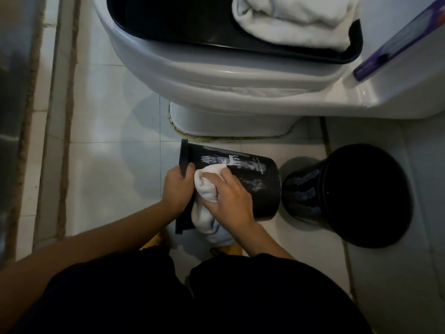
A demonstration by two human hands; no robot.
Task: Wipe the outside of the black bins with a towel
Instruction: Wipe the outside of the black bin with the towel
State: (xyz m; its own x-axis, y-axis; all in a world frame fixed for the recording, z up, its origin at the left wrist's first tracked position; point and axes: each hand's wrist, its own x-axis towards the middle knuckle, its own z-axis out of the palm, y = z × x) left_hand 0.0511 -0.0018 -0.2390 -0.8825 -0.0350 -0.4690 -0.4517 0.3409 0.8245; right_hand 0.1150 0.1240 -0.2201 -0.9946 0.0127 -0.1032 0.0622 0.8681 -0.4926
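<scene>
A black bin (255,179) with a pale print on its side lies tipped on its side above the floor, rim to the left. My left hand (177,186) grips that rim. My right hand (231,196) presses a white towel (207,186) against the bin's outer wall, fingers curled over the cloth; the towel's loose end hangs down below the bin. A second black bin (349,194) stands on the floor tiles to the right, its side showing bluish streaks.
A white toilet (216,75) fills the space just beyond the bins, with a black tray (168,25) holding a folded white towel (296,18) on its lid. A purple-edged package (397,42) lies on the cistern at right. A wall and floor ledge run along the left.
</scene>
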